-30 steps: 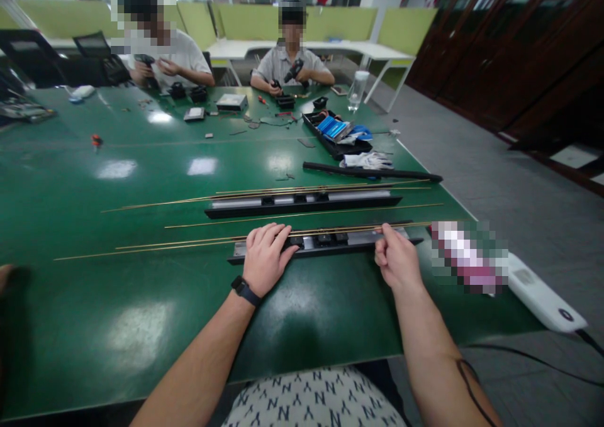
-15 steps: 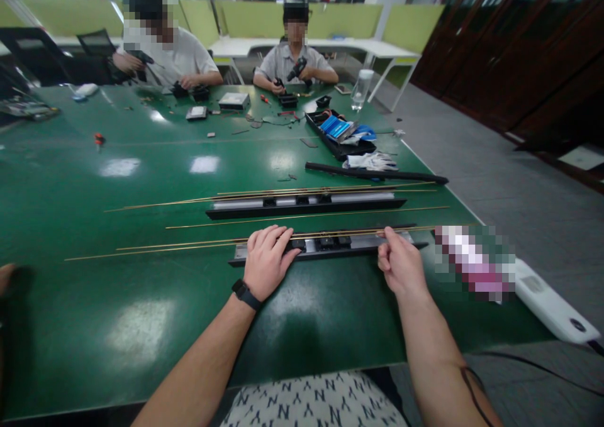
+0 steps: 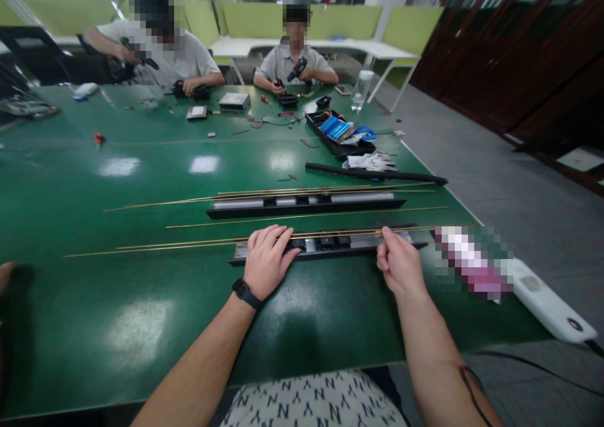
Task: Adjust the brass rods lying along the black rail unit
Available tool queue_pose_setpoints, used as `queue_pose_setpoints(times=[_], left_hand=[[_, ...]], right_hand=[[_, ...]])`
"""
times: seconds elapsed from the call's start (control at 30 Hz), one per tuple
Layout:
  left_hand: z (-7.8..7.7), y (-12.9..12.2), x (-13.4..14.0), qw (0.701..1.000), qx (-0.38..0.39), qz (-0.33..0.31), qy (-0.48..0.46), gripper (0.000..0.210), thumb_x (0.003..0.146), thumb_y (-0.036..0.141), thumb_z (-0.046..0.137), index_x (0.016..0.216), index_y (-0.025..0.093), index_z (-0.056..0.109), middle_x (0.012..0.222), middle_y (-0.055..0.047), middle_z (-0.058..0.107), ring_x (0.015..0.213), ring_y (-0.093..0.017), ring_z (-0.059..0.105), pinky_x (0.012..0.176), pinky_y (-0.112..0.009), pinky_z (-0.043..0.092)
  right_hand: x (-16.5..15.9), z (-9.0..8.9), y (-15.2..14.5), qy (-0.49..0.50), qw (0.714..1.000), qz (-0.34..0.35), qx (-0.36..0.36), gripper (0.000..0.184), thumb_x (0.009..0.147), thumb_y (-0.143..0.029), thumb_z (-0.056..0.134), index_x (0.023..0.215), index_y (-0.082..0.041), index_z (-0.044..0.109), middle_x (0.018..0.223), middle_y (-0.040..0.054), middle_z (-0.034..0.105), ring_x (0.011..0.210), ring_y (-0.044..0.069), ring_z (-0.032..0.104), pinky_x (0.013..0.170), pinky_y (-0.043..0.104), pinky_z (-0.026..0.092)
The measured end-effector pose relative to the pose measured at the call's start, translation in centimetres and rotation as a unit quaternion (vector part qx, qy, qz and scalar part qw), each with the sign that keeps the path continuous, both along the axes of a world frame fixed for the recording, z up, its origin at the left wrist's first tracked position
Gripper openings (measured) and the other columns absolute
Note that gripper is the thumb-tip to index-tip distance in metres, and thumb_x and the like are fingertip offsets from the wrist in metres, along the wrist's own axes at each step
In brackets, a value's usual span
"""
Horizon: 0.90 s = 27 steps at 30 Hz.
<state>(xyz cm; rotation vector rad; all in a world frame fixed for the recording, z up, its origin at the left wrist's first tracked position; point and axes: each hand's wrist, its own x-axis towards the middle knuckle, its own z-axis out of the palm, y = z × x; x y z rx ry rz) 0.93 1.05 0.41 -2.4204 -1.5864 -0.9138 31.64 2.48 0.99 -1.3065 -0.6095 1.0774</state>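
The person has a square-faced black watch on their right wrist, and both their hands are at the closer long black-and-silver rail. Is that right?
Not quite. The head camera view shows the square-faced black watch on the left wrist, not the right. The rest holds: the left hand and right hand are both at the closer long black-and-silver rail.
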Motion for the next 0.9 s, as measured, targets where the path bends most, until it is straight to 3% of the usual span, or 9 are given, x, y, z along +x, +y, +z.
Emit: queue_pose_setpoints(times=[0.3,0.5,0.73,0.9], left_hand=[[0.10,-0.15,0.06,1.000,-0.002,0.003,-0.002,0.041,0.101,0.043,0.061,0.137,0.023,0.063,0.134,-0.012,0.071,0.131,-0.030,0.060,0.110,-0.049,0.039],[0.33,-0.11,0.10,1.000,0.002,0.002,-0.003,0.041,0.101,0.043,0.062,0.136,0.023,0.064,0.133,-0.011,0.071,0.130,-0.030,0.061,0.110,-0.048,0.039],[0.13,-0.07,0.10,1.000,-0.004,0.000,-0.005,0.042,0.100,0.043,0.062,0.137,0.023,0.063,0.134,-0.012,0.071,0.131,-0.029,0.060,0.111,-0.049,0.039],[0.06,-0.02,0.03,1.000,-0.004,0.001,-0.006,0.042,0.100,0.043,0.062,0.137,0.024,0.064,0.134,-0.011,0.071,0.130,-0.030,0.060,0.110,-0.049,0.039]], right_hand=[[0.24,0.04,0.17,0.017,0.999,-0.038,0.004,0.040,0.075,-0.050,0.087,0.081,-0.020,0.062,0.046,-0.0067,0.051,0.028,0.005,0.034,0.027,0.016,0.023],[0.17,0.01,0.12,0.000,1.000,0.015,-0.009,0.044,0.074,-0.054,0.089,0.086,-0.017,0.068,0.047,-0.0053,0.054,0.029,0.004,0.035,0.028,0.014,0.023],[0.28,-0.09,0.20,0.017,0.999,-0.029,0.004,0.042,0.076,-0.054,0.086,0.083,-0.019,0.065,0.045,-0.0076,0.050,0.028,0.004,0.033,0.028,0.015,0.023],[0.13,-0.08,0.13,-0.004,1.000,-0.006,-0.004,0.043,0.075,-0.054,0.087,0.084,-0.017,0.067,0.047,-0.0052,0.053,0.028,0.005,0.035,0.028,0.015,0.023]])
